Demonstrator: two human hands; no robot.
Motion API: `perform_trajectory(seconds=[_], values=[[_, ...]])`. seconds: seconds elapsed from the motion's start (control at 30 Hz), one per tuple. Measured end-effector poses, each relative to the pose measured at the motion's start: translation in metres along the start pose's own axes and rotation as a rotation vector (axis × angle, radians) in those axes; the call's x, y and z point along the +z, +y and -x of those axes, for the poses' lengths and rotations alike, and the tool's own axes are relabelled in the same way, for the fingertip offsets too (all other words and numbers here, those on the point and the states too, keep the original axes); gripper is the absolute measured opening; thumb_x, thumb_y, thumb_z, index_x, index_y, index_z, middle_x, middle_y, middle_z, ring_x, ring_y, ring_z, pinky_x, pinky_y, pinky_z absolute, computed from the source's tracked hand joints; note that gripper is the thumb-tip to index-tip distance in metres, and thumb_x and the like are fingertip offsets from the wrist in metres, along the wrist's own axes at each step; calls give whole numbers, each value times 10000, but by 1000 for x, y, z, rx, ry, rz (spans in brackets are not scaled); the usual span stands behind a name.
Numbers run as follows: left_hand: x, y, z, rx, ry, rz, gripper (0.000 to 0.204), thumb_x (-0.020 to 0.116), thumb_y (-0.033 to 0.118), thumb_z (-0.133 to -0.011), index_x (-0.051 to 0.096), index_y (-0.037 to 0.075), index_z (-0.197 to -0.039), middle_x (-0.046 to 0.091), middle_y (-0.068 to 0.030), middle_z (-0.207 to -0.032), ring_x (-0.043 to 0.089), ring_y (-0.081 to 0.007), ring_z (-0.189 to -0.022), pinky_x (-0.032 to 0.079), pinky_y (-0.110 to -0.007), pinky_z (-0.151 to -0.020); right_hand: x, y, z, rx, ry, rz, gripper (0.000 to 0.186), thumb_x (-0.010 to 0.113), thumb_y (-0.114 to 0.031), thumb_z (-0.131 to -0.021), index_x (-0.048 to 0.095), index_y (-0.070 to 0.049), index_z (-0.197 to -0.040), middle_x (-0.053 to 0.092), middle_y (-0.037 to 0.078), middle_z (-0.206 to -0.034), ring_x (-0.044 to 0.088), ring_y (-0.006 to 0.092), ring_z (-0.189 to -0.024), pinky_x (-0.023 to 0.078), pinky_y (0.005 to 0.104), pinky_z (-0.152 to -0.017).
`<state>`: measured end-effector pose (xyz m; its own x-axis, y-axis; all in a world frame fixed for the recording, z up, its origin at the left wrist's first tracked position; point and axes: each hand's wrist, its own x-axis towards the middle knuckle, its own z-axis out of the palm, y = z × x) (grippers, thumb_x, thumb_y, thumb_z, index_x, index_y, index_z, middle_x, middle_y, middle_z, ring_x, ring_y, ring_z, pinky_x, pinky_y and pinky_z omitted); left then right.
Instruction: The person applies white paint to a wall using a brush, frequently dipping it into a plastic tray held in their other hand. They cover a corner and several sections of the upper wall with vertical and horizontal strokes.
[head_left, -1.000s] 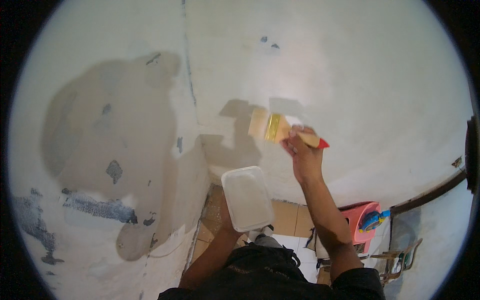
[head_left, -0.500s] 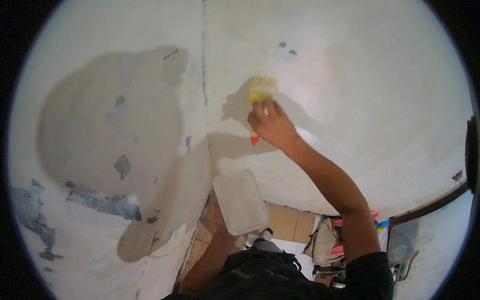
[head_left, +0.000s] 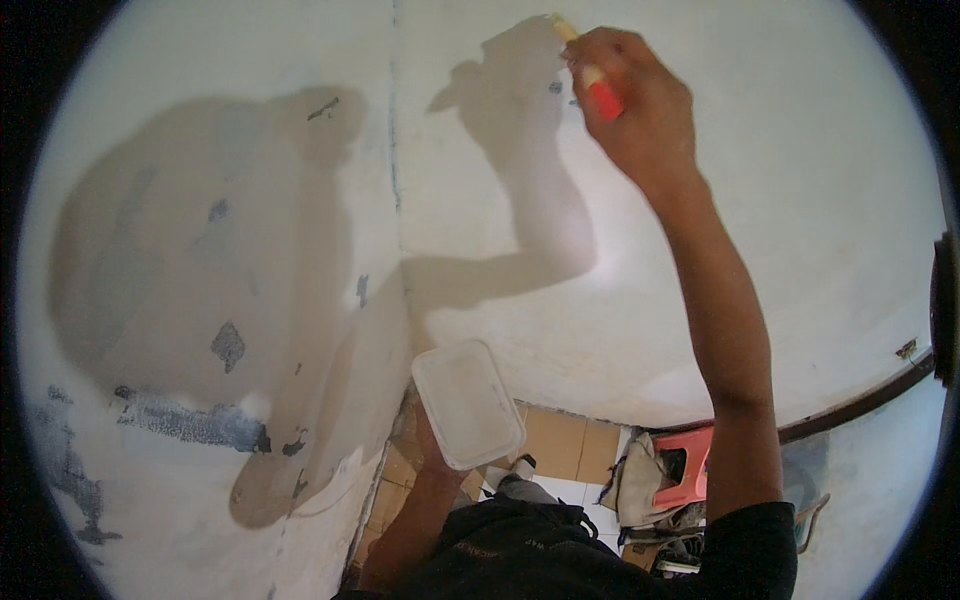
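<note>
High on the pale wall (head_left: 480, 200), my right hand (head_left: 640, 105) grips a paintbrush (head_left: 604, 97) with a red-tipped handle. The brush's yellow head points up and left toward the wall; whether its bristles touch the surface I cannot tell. Dark chipped spots (head_left: 556, 88) show just left of that hand. Low in the middle, my left hand (head_left: 432, 440) holds up a rectangular, whitish plastic container (head_left: 468, 405) from beneath and its left side. A pale content seems to fill the container, and most of the fingers are hidden under it.
The left wall (head_left: 170, 300) meets the facing wall at a cracked corner line. Grey patches of bare plaster (head_left: 190, 420) mark it low down. Below are tan floor tiles (head_left: 553, 440). A pink-red plastic stool (head_left: 685, 465) and a beige cloth (head_left: 635, 475) stand at lower right, near a dark-edged ledge.
My right hand has moved up and slightly right with the paintbrush, whose head now tilts up-left instead of showing flat. The left hand and container stay nearly where they were.
</note>
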<state>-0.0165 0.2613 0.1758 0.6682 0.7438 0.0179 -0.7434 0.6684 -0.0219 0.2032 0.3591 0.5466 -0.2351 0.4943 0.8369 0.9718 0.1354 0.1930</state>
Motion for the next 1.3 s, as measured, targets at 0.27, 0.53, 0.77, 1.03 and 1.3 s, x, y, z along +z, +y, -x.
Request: perform_trajectory(seconds=[0.27,0.53,0.77,1.03,1.3], values=[[-28,3,-15,-62,-16,81,703,400,612,-961,360,151,-1490,491,-117,-1436,550,-354,-1236,493,-570,-981,86,-22,168,-508,-546,175,156,668,-168,-709,712,-93,-838,575,131,-1156,604,335,-1015,575,407,-807],[37,-4,-5,-42,67,-92,641,381,547,-983,386,139,-1478,503,-102,-1431,542,-342,-1256,486,-563,-1000,-11,24,33,12,-106,-80,209,599,-58,-847,696,-131,-1017,674,125,-1125,633,266,-1063,556,386,-822],[12,-12,-12,-61,0,21,635,394,555,-982,407,136,-1459,525,-116,-1404,560,-357,-1226,488,-574,-984,63,8,159,-501,-346,434,132,657,-169,-726,674,-117,-846,626,119,-1135,601,288,-1053,553,370,-863],[31,-8,-3,3,96,-155,641,358,563,-992,392,143,-1476,518,-97,-1413,550,-317,-1249,470,-531,-1029,20,11,83,9,-434,46,262,671,-102,-753,711,-153,-1007,631,66,-1254,649,265,-1067,565,384,-815],[39,-11,-3,-56,24,5,634,368,542,-995,383,137,-1482,492,-108,-1445,537,-330,-1264,463,-544,-1031,58,8,111,-404,-286,476,181,644,-150,-737,681,-109,-909,632,120,-1117,578,271,-1117,512,400,-884]])
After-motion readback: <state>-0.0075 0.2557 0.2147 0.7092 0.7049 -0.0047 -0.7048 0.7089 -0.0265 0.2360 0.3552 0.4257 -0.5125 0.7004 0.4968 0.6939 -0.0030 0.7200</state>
